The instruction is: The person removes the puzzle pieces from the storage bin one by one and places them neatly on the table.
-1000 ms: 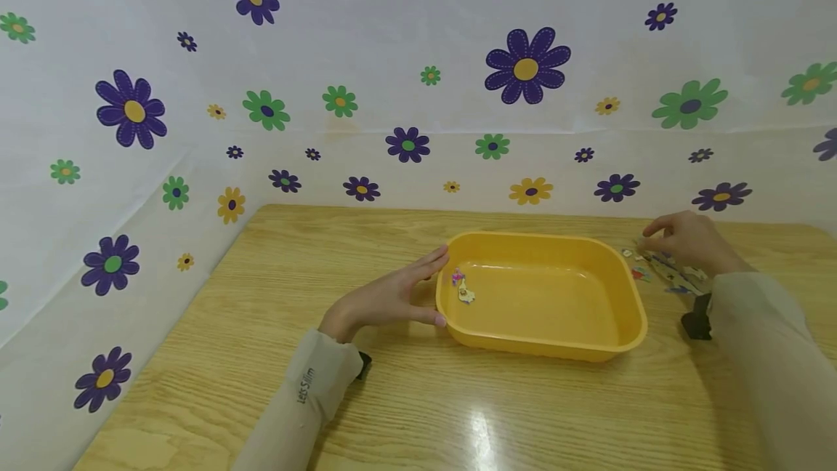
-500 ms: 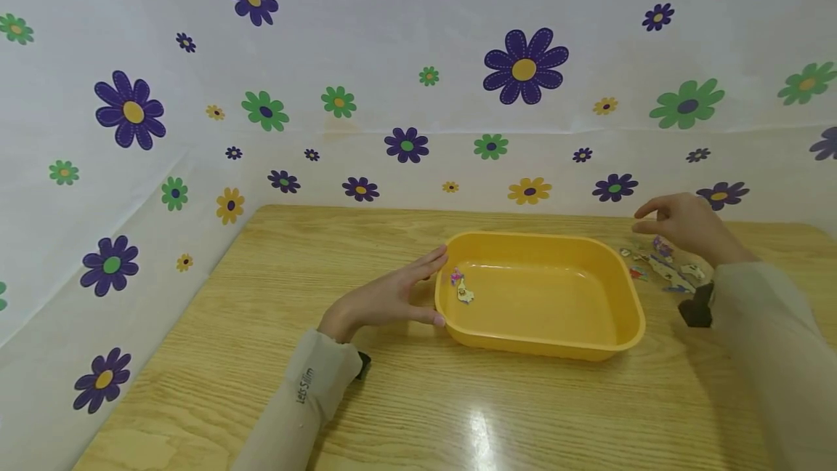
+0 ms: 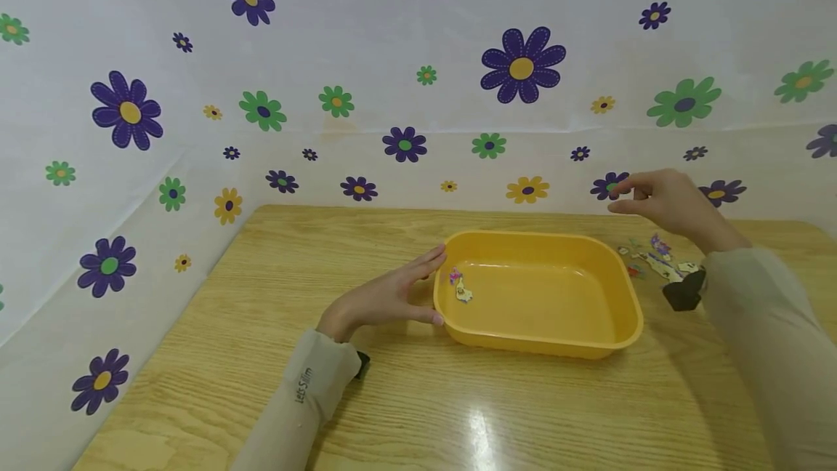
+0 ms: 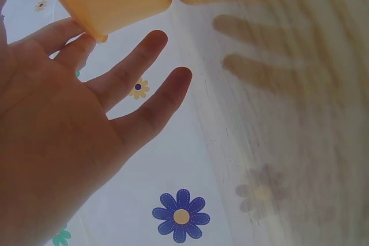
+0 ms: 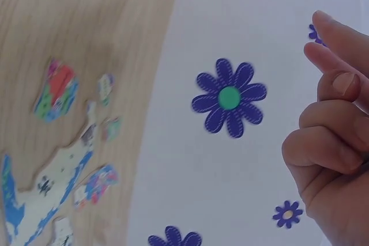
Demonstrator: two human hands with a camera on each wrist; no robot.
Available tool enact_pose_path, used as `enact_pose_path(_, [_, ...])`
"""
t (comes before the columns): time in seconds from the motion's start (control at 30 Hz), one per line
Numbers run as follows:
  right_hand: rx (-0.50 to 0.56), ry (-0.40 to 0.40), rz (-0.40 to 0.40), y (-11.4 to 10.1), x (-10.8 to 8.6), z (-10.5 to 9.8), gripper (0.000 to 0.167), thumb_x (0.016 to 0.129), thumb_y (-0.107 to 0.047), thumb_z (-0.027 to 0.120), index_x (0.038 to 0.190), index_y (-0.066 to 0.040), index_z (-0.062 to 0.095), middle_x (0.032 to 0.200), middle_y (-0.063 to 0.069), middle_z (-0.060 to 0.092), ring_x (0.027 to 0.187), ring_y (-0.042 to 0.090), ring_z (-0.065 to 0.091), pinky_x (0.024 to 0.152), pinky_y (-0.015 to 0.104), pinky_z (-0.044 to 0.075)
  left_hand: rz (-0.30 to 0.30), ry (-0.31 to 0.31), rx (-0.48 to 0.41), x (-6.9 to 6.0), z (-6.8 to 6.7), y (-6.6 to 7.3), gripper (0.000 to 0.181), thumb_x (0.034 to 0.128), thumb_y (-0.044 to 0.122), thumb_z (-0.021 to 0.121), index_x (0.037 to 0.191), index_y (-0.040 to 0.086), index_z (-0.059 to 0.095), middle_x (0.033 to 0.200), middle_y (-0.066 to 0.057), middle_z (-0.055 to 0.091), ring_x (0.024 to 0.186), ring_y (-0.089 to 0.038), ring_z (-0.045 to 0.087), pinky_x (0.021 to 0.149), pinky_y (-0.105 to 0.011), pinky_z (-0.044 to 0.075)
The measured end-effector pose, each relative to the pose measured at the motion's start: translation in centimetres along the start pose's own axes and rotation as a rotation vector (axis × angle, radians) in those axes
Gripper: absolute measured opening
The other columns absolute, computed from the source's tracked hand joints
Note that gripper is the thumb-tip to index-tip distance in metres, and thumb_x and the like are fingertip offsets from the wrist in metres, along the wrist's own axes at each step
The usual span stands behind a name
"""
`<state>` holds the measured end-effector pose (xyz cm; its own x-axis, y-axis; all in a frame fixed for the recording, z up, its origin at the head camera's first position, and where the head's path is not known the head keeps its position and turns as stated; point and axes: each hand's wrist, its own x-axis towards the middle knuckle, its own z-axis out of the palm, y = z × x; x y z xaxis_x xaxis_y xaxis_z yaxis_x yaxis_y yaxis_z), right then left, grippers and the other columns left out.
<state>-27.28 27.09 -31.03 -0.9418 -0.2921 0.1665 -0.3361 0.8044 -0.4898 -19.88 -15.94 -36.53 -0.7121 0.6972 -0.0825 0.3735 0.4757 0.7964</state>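
Observation:
In the head view, my left hand (image 3: 386, 298) rests against the left end of a yellow plastic tub (image 3: 539, 346), thumb and fingers spread; the left wrist view shows the fingers (image 4: 130, 76) fairly straight beneath the tub's edge (image 4: 124, 4). Inside, at the left, lie a small pink-purple piece (image 3: 455, 277) and a cream one (image 3: 463, 291). My right hand (image 3: 673, 206) hovers beyond the tub's far right corner. Its index finger and thumb point left with a gap between them, and nothing shows there. The right wrist view shows its other fingers (image 5: 323, 148) curled.
Right of the tub lie several flat printed cut-out pieces: a long white-blue one (image 5: 49, 185), a red-green one (image 5: 56, 91), a pink-blue one (image 5: 97, 185) and smaller bits. A flower-printed white sheet (image 3: 366, 107) rises behind the wooden table (image 3: 314, 238).
My right hand has lifted off the cut-out pieces and moved up and slightly left, uncovering a purple piece. My left hand and the tub have stayed in place.

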Motion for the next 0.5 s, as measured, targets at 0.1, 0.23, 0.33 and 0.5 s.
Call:
enact_pose_path(0.1, [0.027, -0.004, 0.010, -0.9, 0.3, -0.1, 0.032, 0.095, -0.016, 0.074, 0.115, 0.008, 0.070, 0.069, 0.004, 0.047, 0.052, 0.016, 0.036, 0.045, 0.025, 0.032, -0.001, 0.000, -0.002, 0.0, 0.0, 0.1, 0.098, 0.0904, 0.023, 0.080, 0.163, 0.008, 0.015, 0.170, -0.003, 0.001, 0.154, -0.018, 0.001, 0.123, -0.044, 0.012])
enact_pose_path(0.23, [0.049, -0.008, 0.001, -2.0, 0.5, -0.1, 0.031, 0.094, -0.014, 0.075, 0.115, 0.007, 0.070, 0.069, 0.005, 0.049, 0.054, 0.016, 0.037, 0.047, 0.025, 0.032, -0.003, 0.001, 0.005, 0.0, -0.1, 0.2, 0.098, 0.0903, 0.023, 0.080, 0.163, 0.008, 0.015, 0.170, -0.004, 0.001, 0.154, -0.017, 0.001, 0.123, -0.044, 0.012])
enact_pose_path(0.33, [0.053, -0.008, -0.018, -2.8, 0.7, 0.1, 0.029, 0.094, -0.014, 0.075, 0.115, 0.006, 0.071, 0.070, 0.005, 0.051, 0.059, 0.018, 0.040, 0.050, 0.025, 0.034, -0.004, 0.001, 0.006, 0.1, -0.1, 0.1, 0.098, 0.0906, 0.023, 0.080, 0.163, 0.008, 0.015, 0.170, -0.004, 0.000, 0.154, -0.017, 0.001, 0.123, -0.044, 0.012])
enact_pose_path(0.5, [0.075, -0.014, -0.034, -4.0, 0.9, 0.5, 0.028, 0.094, -0.013, 0.075, 0.115, 0.005, 0.071, 0.067, 0.006, 0.049, 0.061, 0.019, 0.040, 0.051, 0.025, 0.035, -0.007, 0.002, 0.001, 0.1, 0.0, 0.0, 0.098, 0.0904, 0.023, 0.080, 0.163, 0.009, 0.015, 0.170, -0.003, 0.001, 0.154, -0.017, 0.002, 0.123, -0.044, 0.012])
